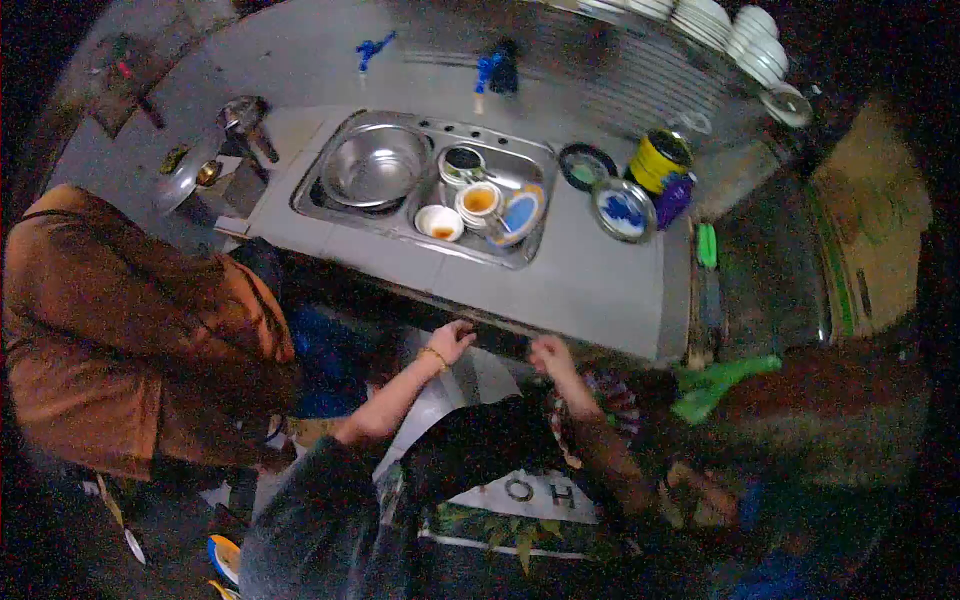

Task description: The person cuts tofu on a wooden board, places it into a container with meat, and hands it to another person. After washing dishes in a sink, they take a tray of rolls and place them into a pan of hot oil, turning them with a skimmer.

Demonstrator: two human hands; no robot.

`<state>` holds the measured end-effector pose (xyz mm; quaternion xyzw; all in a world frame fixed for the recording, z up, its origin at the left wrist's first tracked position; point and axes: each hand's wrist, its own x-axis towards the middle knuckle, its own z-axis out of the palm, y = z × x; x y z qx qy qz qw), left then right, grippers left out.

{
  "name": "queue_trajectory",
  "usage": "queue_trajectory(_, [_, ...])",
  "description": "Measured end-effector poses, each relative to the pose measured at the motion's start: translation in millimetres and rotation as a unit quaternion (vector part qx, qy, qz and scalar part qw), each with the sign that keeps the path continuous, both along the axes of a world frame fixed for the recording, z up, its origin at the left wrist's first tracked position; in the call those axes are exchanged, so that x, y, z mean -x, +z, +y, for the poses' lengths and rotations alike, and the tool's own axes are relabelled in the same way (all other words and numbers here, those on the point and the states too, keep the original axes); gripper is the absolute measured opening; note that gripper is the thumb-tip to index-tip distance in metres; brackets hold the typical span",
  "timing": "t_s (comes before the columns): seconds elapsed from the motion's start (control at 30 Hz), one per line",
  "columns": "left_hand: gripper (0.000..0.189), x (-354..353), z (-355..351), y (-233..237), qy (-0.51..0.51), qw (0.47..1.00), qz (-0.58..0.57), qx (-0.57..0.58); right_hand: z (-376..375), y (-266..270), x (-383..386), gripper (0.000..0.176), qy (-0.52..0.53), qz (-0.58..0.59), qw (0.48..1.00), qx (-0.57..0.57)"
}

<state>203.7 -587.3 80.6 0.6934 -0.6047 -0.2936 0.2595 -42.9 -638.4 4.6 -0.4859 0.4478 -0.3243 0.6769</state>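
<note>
My left hand (pixel 453 342), with a thin yellow band at the wrist, is near the front edge of the counter (pixel 400 262), its fingers curled. What it holds, if anything, is too small to tell. To its right, my right hand (pixel 548 355) is blurred at the same edge, and its fingers are not clear. Beyond both hands lies a steel double sink (pixel 520 258). Its left basin bears a large metal bowl (pixel 375 165). In the right basin are a white bowl (pixel 439 224), a cup with orange-brown liquid (pixel 480 200), stacked dishes and a blue-centred plate (pixel 521 214).
A person in a brown top (pixel 110 330) stands at the left. At the counter's right are a yellow container (pixel 660 160), a purple packet (pixel 676 200) and a round dish (pixel 624 209). Green gloves (pixel 715 385) lie at the right. White bowls (pixel 757 50) stand on a rack above.
</note>
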Motion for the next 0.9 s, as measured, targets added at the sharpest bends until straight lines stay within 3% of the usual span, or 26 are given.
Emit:
queue_trajectory(0.03, [0.033, 11.5, -3.2, 10.9, 0.015, 1.000, 0.001, 0.008, -30.7, 38.6, -13.3, 0.021, -0.021, 0.023, 0.999, 0.036])
queue_trajectory(0.07, [0.033, 22.9, -2.9, 25.6, 0.042, 0.999, 0.012, 0.022, -67.7, 64.6, -19.8, 0.022, 0.004, 0.048, 0.988, 0.147])
queue_trajectory(0.1, [0.033, 29.1, -1.2, 36.1, 0.070, 0.997, 0.024, 0.034, -101.0, 98.4, -27.9, 0.025, 0.032, -0.046, 0.987, 0.151])
queue_trajectory(0.13, [0.035, 25.7, -5.4, 29.6, 0.077, 0.994, 0.052, 0.062, -138.3, 130.4, -42.9, 0.018, 0.007, 0.032, 0.978, 0.206])
queue_trajectory(0.17, [0.035, 19.0, -9.7, 34.8, 0.093, 0.992, 0.063, 0.065, -181.1, 137.4, -63.4, 0.019, -0.053, -0.006, 0.954, 0.296])
queue_trajectory(0.2, [0.036, 16.1, -13.4, 50.8, 0.098, 0.992, 0.041, 0.065, -236.5, 159.7, -78.1, 0.022, -0.049, 0.047, 0.948, 0.311])
queue_trajectory(0.27, [0.037, 1.6, -28.4, 56.2, 0.103, 0.992, -0.013, 0.074, -266.6, 256.5, -96.9, 0.031, -0.110, 0.112, 0.879, 0.451])
queue_trajectory(0.33, [0.036, -5.3, -34.2, 90.0, 0.141, 0.985, -0.050, 0.084, -256.2, 339.2, -115.2, 0.050, -0.109, 0.094, 0.866, 0.479])
queue_trajectory(0.37, [0.035, -8.0, -43.8, 111.4, 0.134, 0.983, -0.092, 0.085, -294.1, 335.9, -126.9, 0.055, -0.159, 0.091, 0.767, 0.615])
queue_trajectory(0.43, [0.034, -45.0, -75.0, 132.7, 0.135, 0.983, -0.123, 0.002, -301.5, 354.5, -172.5, 0.050, -0.131, 0.146, 0.775, 0.601])
queue_trajectory(0.47, [0.032, -52.0, -96.5, 133.5, 0.147, 0.983, -0.104, 0.023, -297.8, 358.6, -181.6, 0.045, -0.075, 0.145, 0.787, 0.594])
queue_trajectory(0.5, [0.030, -63.4, -120.2, 131.4, 0.156, 0.983, -0.089, 0.042, -324.6, 340.7, -191.1, 0.037, -0.042, 0.198, 0.742, 0.639])
queue_trajectory(0.53, [0.026, -63.4, -136.8, 159.2, 0.186, 0.980, -0.027, 0.058, -323.1, 340.2, -193.2, 0.031, 0.004, 0.283, 0.710, 0.644])
queue_trajectory(0.57, [0.023, -90.5, -197.3, 110.0, 0.166, 0.982, 0.003, 0.092, -341.8, 317.9, -200.9, 0.028, -0.015, 0.256, 0.677, 0.690])
queue_trajectory(0.63, [0.020, -101.3, -260.3, 88.6, 0.231, 0.962, 0.106, 0.096, -359.0, 308.9, -200.0, 0.033, 0.068, 0.147, 0.692, 0.703])
queue_trajectory(0.67, [0.017, -99.9, -285.6, 74.6, 0.228, 0.956, 0.137, 0.123, -356.0, 320.7, -193.5, 0.036, 0.091, 0.142, 0.727, 0.666])
queue_trajectory(0.73, [0.015, -91.7, -330.9, 46.4, 0.220, 0.949, 0.169, 0.149, -378.6, 322.2, -183.8, 0.033, 0.069, 0.108, 0.740, 0.660])
queue_trajectory(0.8, [0.012, -81.8, -363.7, 36.8, 0.239, 0.876, 0.406, 0.104, -391.1, 321.8, -181.8, 0.032, 0.042, 0.113, 0.748, 0.653])
queue_trajectory(0.83, [0.012, -79.0, -374.5, 30.8, 0.237, 0.876, 0.409, 0.098, -392.3, 316.9, -181.6, 0.032, 0.030, 0.094, 0.812, 0.575])
queue_trajectory(0.87, [0.012, -74.6, -385.5, 43.5, 0.246, 0.822, 0.511, 0.064, -402.3, 320.3, -177.6, 0.033, 0.014, 0.070, 0.873, 0.482])
queue_trajectory(0.9, [0.013, -70.7, -388.3, 47.4, 0.249, 0.749, 0.613, 0.042, -414.2, 297.0, -172.5, 0.033, 0.016, 0.077, 0.873, 0.481])
